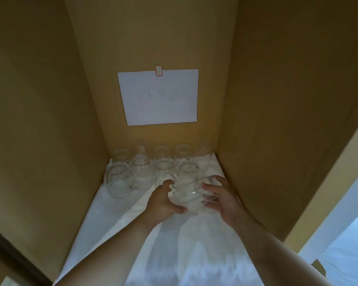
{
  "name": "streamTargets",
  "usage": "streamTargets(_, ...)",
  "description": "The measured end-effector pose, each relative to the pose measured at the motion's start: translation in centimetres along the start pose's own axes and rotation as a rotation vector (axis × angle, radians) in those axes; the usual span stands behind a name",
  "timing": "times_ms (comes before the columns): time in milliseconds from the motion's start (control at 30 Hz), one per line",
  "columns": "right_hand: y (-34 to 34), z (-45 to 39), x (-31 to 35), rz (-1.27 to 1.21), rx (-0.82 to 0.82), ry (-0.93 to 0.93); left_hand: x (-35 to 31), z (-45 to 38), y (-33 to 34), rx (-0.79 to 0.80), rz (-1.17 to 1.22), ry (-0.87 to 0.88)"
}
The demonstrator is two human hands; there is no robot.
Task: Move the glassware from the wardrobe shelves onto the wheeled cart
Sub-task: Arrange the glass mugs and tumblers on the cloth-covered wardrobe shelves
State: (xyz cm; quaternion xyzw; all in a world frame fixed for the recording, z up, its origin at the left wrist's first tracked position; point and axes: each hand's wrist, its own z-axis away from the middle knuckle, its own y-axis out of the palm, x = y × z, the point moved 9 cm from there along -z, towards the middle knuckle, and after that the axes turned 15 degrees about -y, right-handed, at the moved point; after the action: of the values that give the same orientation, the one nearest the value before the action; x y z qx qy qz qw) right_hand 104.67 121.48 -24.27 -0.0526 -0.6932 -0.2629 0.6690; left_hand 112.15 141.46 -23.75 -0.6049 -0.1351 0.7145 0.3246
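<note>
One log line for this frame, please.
stage: pickup | hands: left hand, right hand grip clear glass jug | site: white-lined wardrobe shelf | cart: unseen

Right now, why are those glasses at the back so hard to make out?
Head view: dim warm light inside the wardrobe, and the clear glasses blend into the white cloth; the wide lens bends the walls; the glass between both hands looks slightly blurred.

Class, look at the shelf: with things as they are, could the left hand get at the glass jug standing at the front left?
Probably not yet: the left hand and right hand both grip a glass vessel. Otherwise the path to the glass jug looks open.
</note>
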Motion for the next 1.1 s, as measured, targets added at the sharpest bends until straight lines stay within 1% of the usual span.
streamTargets(67, -0.2, -0.4, 1.4, 0.174, -0.014, -0.092, 1.2, -0.4, 0.4, -0.019, -0.129, -0.037)
streamTargets(133, -0.4, -0.8, 2.7, 0.361, -0.025, -0.223, 2.5, -0.5, 0.8, -0.011, -0.276, -0.068)
streamTargets(233, -0.9, -1.3, 4.1, 0.746, -0.053, -0.394, 4.5, -0.2, 1.4, 0.044, -0.494, -0.100)
streamTargets(333, -1.0, -2.2, 3.7, 1.005, -0.014, -0.439, 6.2, 0.1, 2.1, 0.128, -0.651, -0.099)
streamTargets(400, -1.1, -3.0, 3.5, 1.112, -0.003, -0.442, 6.7, 0.1, 2.3, 0.161, -0.701, -0.089)
streamTargets(467, -1.2, -3.9, 3.5, 1.152, -0.008, -0.434, 6.7, 0.0, 2.4, 0.173, -0.730, -0.081)
streamTargets(700, -1.6, -7.4, 4.1, 1.168, -0.065, -0.434, 5.7, -0.9, 2.7, 0.206, -0.823, -0.050)
streamTargets(867, -0.1, -8.9, 3.5, 1.143, -0.032, -0.484, 5.4, -0.8, 2.7, 0.207, -0.859, -0.056)
streamTargets(1100, 0.9, -11.1, 3.5, 1.192, -0.023, -0.456, 4.8, -0.5, 3.0, 0.229, -0.935, -0.037)
